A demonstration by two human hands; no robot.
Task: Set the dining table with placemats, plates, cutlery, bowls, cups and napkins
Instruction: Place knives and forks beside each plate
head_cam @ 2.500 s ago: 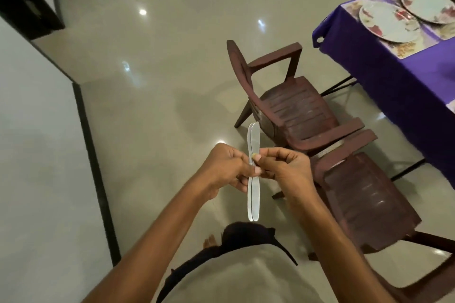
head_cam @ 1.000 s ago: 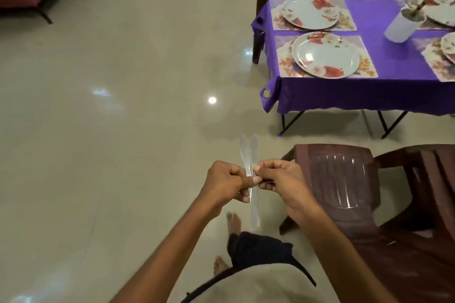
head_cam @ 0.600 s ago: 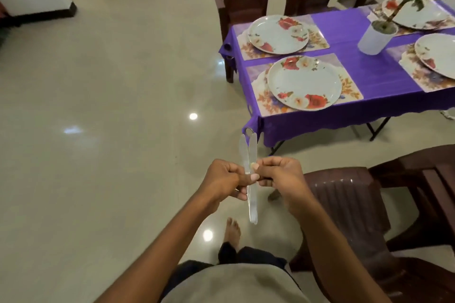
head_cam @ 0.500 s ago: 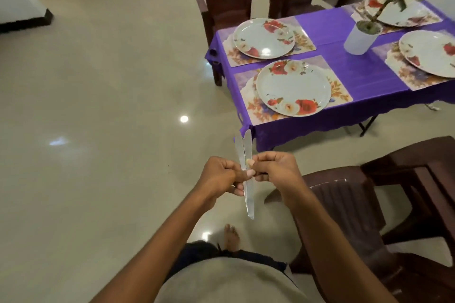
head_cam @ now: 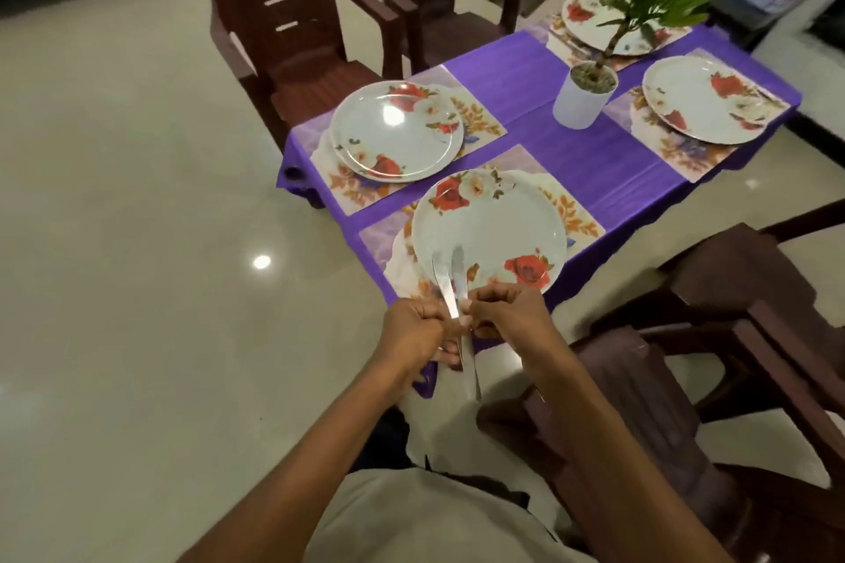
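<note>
- Floor (head_cam: 137,288): pale glossy tile, with one bright light reflection to the left of the table.
- Dining table (head_cam: 571,151): covered by a purple cloth; its near corner lies just in front of the hands.
- Brown plastic chairs: two at the far side (head_cam: 292,14), one at the near right (head_cam: 731,334).
- Potted plant (head_cam: 585,94): white pot standing mid-table, green leaves spreading toward the upper right.
- Four floral placemats, each under a floral plate: nearest placemat (head_cam: 576,215) with nearest plate (head_cam: 489,229); far-left plate (head_cam: 395,130); right plate (head_cam: 704,98); far plate (head_cam: 590,21) partly hidden by the leaves.
- Left hand (head_cam: 414,327): fingers curled round the handles of the cutlery, holding them.
- Right hand (head_cam: 507,311): thumb and fingertips pinch the same handles from the right side; the two hands touch.
- Cutlery (head_cam: 450,283): two slim metal pieces held together, near upright, upper ends spread slightly and seen over the near edge of the nearest plate, lower ends below the hands. They are in the air, apart from the table. Which kind of utensil each is, cannot tell.
</note>
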